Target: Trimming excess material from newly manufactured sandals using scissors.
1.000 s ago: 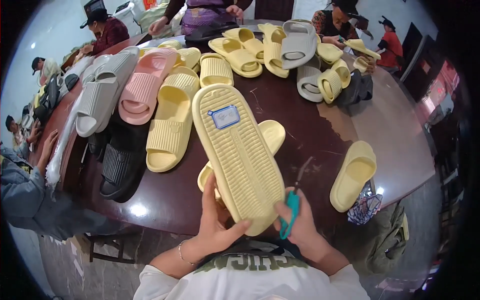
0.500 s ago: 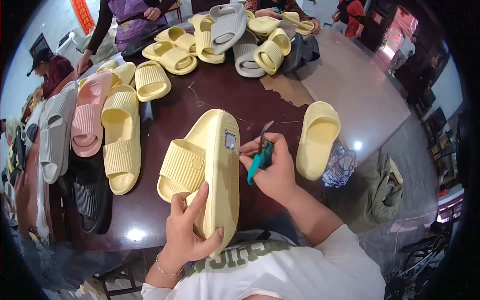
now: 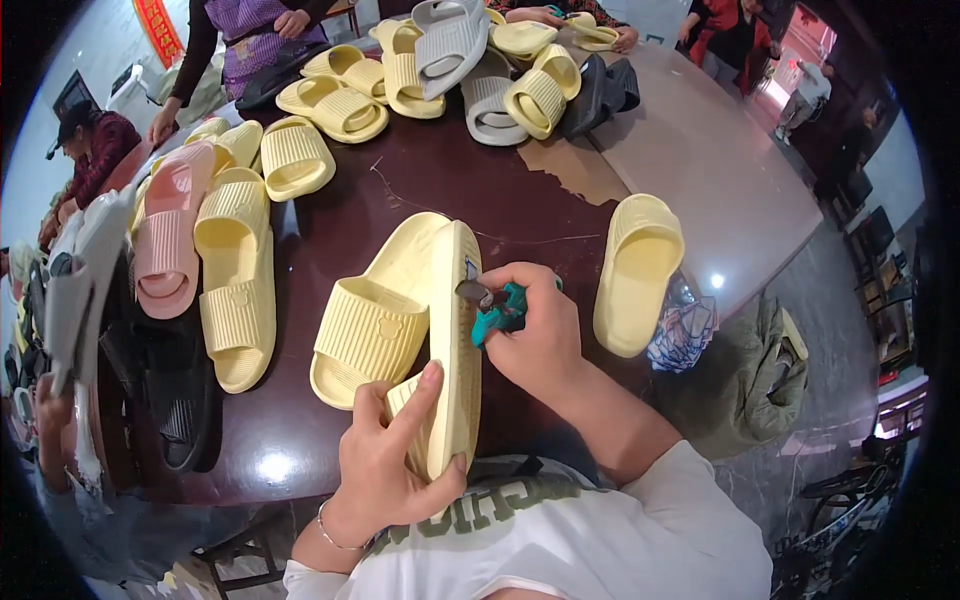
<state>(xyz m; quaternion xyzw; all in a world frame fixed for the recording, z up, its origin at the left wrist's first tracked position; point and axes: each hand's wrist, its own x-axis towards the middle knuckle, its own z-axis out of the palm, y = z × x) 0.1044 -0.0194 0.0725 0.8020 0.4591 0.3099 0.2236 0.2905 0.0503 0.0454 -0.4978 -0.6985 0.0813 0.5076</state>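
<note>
My left hand [image 3: 395, 440] grips a yellow ribbed slipper [image 3: 452, 350], standing it on edge with its sole turned right. Against its left side a matching yellow slipper [image 3: 368, 325] lies with its strap up, a bear shape on the strap. In my right hand [image 3: 535, 325] are small teal-handled cutters [image 3: 500, 312]. Their dark metal head is at the sole's far part, over a small blue-edged label [image 3: 471, 266] that is partly hidden. A single yellow slipper [image 3: 637, 275] rests on the table right of my right hand.
Yellow slippers [image 3: 235, 280], a pink slipper [image 3: 170, 230] and black slippers [image 3: 180, 400] line the left side. More yellow, grey and black slippers are heaped at the far edge, near co-workers. Small printed labels [image 3: 682, 335] lie at the table's right edge, beside olive cloth [image 3: 755, 375].
My right hand has turned the cutters so their head now reaches the sole by the label. The held slipper has tilted more edge-on. At far left, the grey slippers have shifted.
</note>
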